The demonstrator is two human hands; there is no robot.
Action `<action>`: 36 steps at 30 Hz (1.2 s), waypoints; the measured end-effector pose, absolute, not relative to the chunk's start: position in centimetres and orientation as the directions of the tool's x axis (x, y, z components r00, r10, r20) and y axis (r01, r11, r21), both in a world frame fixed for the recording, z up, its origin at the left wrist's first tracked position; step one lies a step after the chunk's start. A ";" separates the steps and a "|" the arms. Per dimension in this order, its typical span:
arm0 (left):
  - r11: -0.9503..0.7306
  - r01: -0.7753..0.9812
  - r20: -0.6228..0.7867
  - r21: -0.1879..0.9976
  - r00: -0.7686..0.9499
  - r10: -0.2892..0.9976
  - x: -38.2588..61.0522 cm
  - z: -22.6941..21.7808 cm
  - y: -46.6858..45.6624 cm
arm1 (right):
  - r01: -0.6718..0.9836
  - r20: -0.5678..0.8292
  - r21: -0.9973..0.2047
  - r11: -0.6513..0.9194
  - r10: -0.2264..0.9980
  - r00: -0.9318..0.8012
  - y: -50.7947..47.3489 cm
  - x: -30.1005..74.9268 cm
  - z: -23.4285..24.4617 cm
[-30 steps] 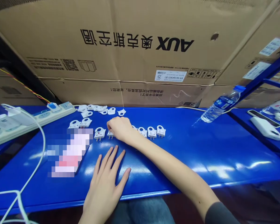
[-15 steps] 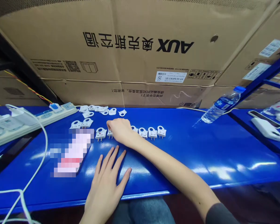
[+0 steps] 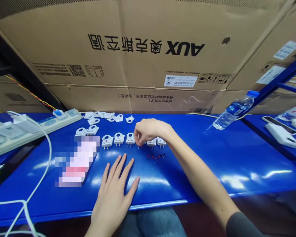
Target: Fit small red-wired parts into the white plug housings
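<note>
A row of small white two-pin plugs (image 3: 118, 139) lies across the blue table (image 3: 212, 154). My right hand (image 3: 148, 130) hovers over the middle of this row with its fingers pinched on a white plug, whose pin shows below the fingertips. Just in front of that hand lie a few tiny red and dark parts (image 3: 155, 156). My left hand (image 3: 114, 194) rests flat on the table near the front edge, fingers spread, holding nothing. More white plug shells (image 3: 108, 116) lie in a loose group at the back.
A white power strip (image 3: 32, 126) with chargers and white cables (image 3: 37, 171) sits at the left. A pixelated flat object (image 3: 75, 161) lies left of my left hand. A water bottle (image 3: 233, 110) lies at the right. Big cardboard boxes (image 3: 143, 49) wall the back.
My right hand has moved right along the row, uncovering two plugs and the small red and dark parts, and now pinches another plug. The left hand stays put.
</note>
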State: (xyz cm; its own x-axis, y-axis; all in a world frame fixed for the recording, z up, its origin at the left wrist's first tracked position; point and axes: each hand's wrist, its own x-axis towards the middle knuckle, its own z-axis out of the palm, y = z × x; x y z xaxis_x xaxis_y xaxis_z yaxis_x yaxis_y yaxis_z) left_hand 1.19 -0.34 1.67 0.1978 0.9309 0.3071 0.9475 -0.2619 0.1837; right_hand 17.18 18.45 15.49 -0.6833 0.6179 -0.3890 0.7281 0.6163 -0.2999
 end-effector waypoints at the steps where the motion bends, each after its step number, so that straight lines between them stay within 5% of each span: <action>1: -0.260 0.947 0.301 0.188 0.196 0.933 1.2 1.7 -0.3 | 0.725 -0.412 -0.311 0.615 0.600 -0.686 18.6 17.5 15.4; 6: -0.262 0.945 0.288 0.194 0.201 0.936 1.3 1.8 -0.4 | 0.720 -0.395 -0.355 0.596 0.603 -0.693 18.9 17.6 14.6; 13: -0.255 0.948 0.297 0.190 0.192 0.935 1.2 1.6 -0.4 | 0.717 -0.033 -0.379 0.585 0.766 -0.642 18.5 13.8 11.9; 17: -0.259 0.948 0.306 0.186 0.195 0.932 1.2 1.5 -0.4 | 0.693 0.059 -0.402 0.599 0.772 -0.633 18.3 10.6 9.7; 36: -0.264 0.946 0.328 0.186 0.193 0.925 1.1 1.3 -0.3 | 0.700 0.058 -0.378 0.606 0.770 -0.635 17.3 6.4 7.4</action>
State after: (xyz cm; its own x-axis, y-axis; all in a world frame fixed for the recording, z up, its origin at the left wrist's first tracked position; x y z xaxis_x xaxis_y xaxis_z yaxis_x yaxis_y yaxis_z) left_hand 1.09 -0.27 1.28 0.1929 0.9248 0.3279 0.9465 -0.2635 0.1865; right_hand 6.39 17.32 7.39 -0.6354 0.7700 0.0580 0.7000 0.6061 -0.3776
